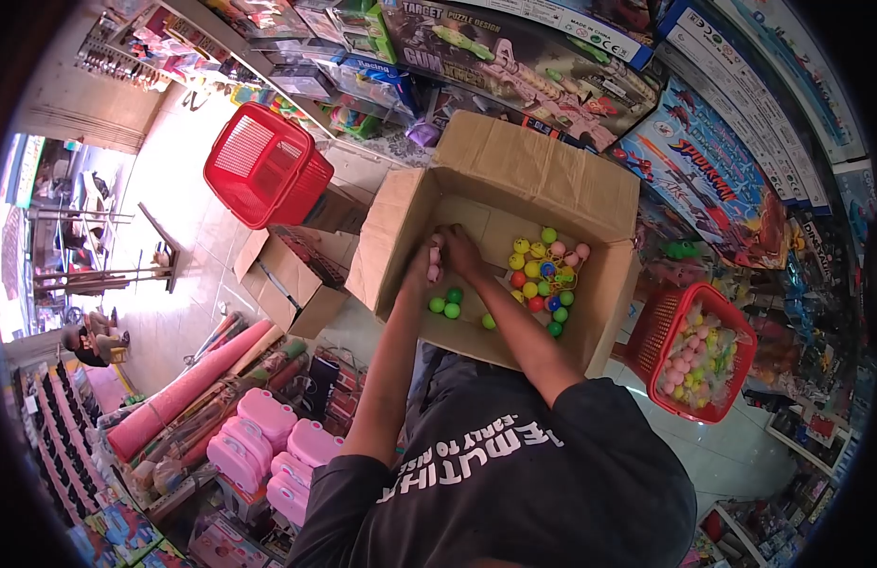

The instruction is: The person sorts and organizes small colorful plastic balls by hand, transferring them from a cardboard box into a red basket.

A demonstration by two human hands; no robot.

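Note:
Both hands are inside an open cardboard box (pixel 533 166), near its left wall. My left hand (pixel 422 263) is closed around small pink balls (pixel 435 273). Close beside it, my right hand (pixel 460 251) has its fingers bent toward the left hand; what they grip, if anything, is hidden. Just below the hands lie a few green balls (pixel 452 310) on the box floor. In the box's right part sits a loose group of yellow balls (pixel 521 245), some with printed faces, mixed with pink, orange, blue and green ones. Thin yellow string or netting shows among them.
A red basket (pixel 699 407) holding bagged pink and yellow balls stands on the right. Another red basket (pixel 232 175) and a smaller open carton (pixel 311 308) are at left. Toy boxes (pixel 514 71) line the far shelf; pink cases (pixel 266 417) are stacked lower left.

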